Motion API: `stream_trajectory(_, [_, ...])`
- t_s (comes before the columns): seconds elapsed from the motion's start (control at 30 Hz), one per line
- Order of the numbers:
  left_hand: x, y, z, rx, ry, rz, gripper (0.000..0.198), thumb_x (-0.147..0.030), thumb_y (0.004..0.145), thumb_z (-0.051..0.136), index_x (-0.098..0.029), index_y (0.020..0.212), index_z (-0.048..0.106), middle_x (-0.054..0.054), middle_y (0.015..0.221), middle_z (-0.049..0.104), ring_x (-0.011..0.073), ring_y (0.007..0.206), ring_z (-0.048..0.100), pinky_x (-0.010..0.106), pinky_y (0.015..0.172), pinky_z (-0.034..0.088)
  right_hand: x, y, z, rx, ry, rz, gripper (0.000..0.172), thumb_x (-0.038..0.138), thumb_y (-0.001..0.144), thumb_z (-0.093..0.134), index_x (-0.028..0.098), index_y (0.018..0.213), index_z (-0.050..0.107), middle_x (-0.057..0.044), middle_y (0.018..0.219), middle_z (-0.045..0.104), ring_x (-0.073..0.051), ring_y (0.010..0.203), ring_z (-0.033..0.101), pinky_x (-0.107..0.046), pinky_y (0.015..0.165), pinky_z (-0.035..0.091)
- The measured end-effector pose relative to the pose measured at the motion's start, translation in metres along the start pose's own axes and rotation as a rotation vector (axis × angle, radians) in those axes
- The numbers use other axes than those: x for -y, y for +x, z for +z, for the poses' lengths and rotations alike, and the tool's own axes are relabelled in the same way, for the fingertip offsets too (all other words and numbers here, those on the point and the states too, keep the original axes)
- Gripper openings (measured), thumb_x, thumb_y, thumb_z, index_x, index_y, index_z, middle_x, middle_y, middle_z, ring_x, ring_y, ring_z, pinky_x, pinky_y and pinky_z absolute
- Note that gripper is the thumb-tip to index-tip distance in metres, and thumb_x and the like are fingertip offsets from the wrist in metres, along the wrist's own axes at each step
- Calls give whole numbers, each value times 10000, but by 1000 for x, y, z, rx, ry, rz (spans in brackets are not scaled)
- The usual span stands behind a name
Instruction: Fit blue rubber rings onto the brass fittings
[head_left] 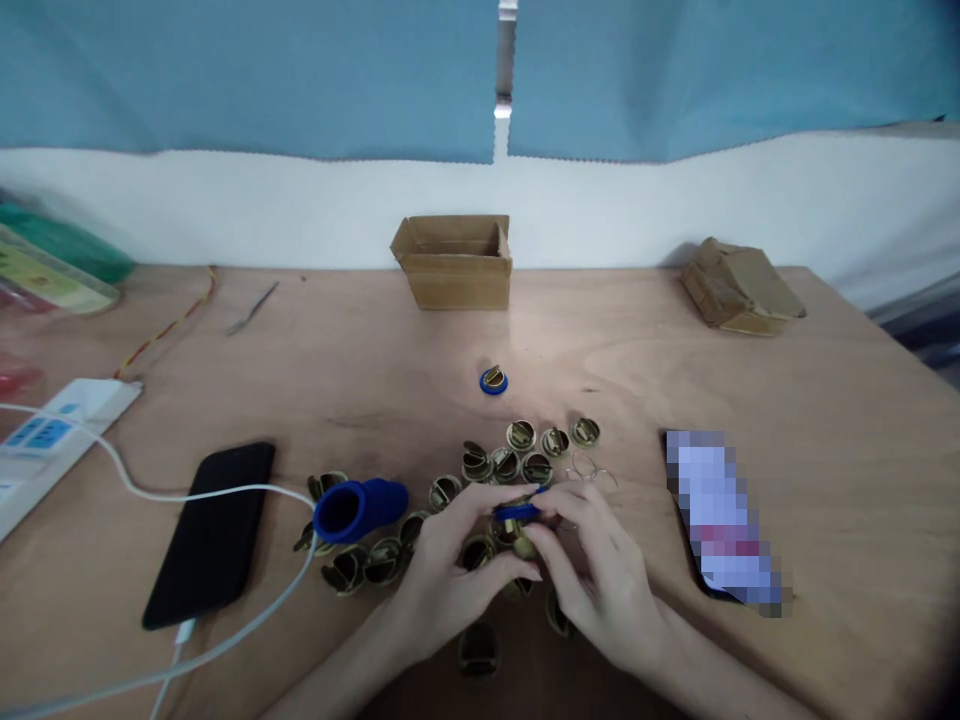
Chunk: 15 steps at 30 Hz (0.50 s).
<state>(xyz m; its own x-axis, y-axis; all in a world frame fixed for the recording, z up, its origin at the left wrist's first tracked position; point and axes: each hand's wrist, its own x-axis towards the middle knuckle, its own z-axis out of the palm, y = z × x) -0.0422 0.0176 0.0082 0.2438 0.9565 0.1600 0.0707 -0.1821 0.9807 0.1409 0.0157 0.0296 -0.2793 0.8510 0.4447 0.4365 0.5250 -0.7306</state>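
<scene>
Both hands meet at the near middle of the wooden table point(300, 360). My left hand point(450, 575) and my right hand point(596, 575) pinch one small blue ring with a brass cap point(516, 512) between their fingertips. Several loose brass caps point(517, 455) lie scattered just beyond and under the hands. A stack of blue rings point(361, 507) lies on its side to the left of my left hand. One finished blue ring with a brass insert point(493, 380) sits alone farther back. Thin wire rings point(589, 472) lie by the caps.
A black phone point(214, 530) on a white charging cable point(225, 492) lies at the left, with a white power strip point(52, 430) beyond it. Another phone point(720, 520) lies at the right. An open cardboard box point(454, 260) and a flattened one point(739, 285) stand at the back. Tweezers point(251, 308) lie back left.
</scene>
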Motion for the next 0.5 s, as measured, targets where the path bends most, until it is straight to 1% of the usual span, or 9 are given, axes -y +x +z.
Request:
stream_trajectory(0.07, [0,-1,1,-13,44,6,568,-69,759,838,-319,1241,669,-13,1138,783,149,992,756,206,887,594,1,0,1,-7,7,40,185,85,997,539,214,1130,542,-32,966,600,-157,851,622,-280,761,543])
stream_trajectory(0.13, [0,-2,3,-23,61,1,571,-55,762,817,-314,1247,663,-6,1154,779,153,1001,752,213,900,588,2,1,2,4,6,78,148,97,999,516,219,1082,532,-19,916,577,-153,796,602,-276,710,527])
stream_trajectory(0.23, [-1,-5,3,1,37,-22,559,-53,784,775,-304,1264,637,7,1171,771,162,1012,748,226,905,584,2,1,3,54,0,105,146,99,991,464,226,1052,501,-12,892,562,-152,759,582,-275,668,500])
stream_trajectory(0.37, [-1,-5,1,48,13,-40,508,-59,795,742,-287,1233,623,-2,1087,766,154,957,743,211,854,581,0,0,2,128,-10,102,131,116,975,449,236,1027,464,-10,884,554,-159,737,554,-285,649,474])
stream_trajectory(0.5, [0,-4,0,53,6,-50,496,-54,813,704,-280,1244,611,13,1114,753,170,1002,742,236,893,583,0,1,1,185,8,101,142,105,974,428,242,1009,445,-7,872,547,-158,718,539,-279,621,450])
